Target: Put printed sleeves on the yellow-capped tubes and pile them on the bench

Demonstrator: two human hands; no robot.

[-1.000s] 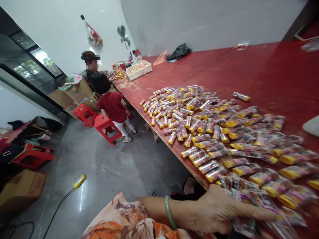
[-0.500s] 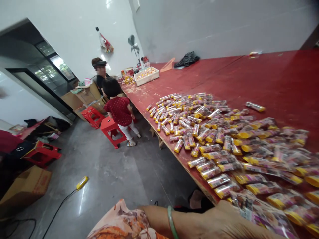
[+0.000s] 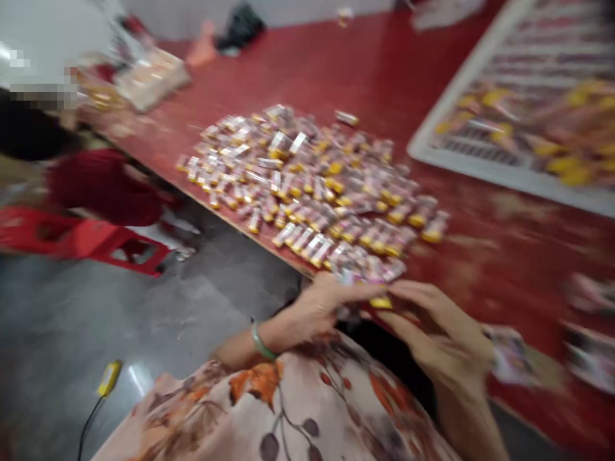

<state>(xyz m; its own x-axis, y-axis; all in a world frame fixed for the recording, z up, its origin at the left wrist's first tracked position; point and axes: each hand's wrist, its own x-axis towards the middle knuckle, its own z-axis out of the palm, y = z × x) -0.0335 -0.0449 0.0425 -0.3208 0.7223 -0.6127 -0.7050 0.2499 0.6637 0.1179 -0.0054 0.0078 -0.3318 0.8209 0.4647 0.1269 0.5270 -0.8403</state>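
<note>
Red worktop (image 3: 480, 83) stretching away beyond both hands, scuffed, everything smeared by motion. Just past the fingertips, a broad heap of small packets (image 3: 312, 186), clear wrap with yellow ends, spread flat from the near edge outward and off to the left of the hands. Left hand (image 3: 327, 304) at the worktop's edge, fingers long and close together, laid over a yellow-ended packet (image 3: 382, 301); grip impossible to tell through the blur. Right hand (image 3: 432, 326) just beside it, fingers bent and narrow, tips closed on the same packet from the other side. That packet between the two hands, at the nearest row of the heap, touching it or just short of it, no telling which. Green bangle (image 3: 262, 342) on the left wrist, floral garment (image 3: 288, 410) below both hands. Beyond the right hand and well apart, a white-rimmed tray (image 3: 480, 168) filled with rows of yellow-tipped packets. To the right of the right hand, a few loose packets (image 3: 509, 355) near the edge, too smeared for detail. Far beyond the left hand, a pale tray (image 3: 154, 77) and a black bag (image 3: 240, 25) at the back of the worktop. Left of the left hand and lower, grey floor (image 3: 72, 333), a red stool (image 3: 86, 237), a person in a red top (image 3: 100, 186) next to it, and a yellow object on a cable (image 3: 109, 378).
</note>
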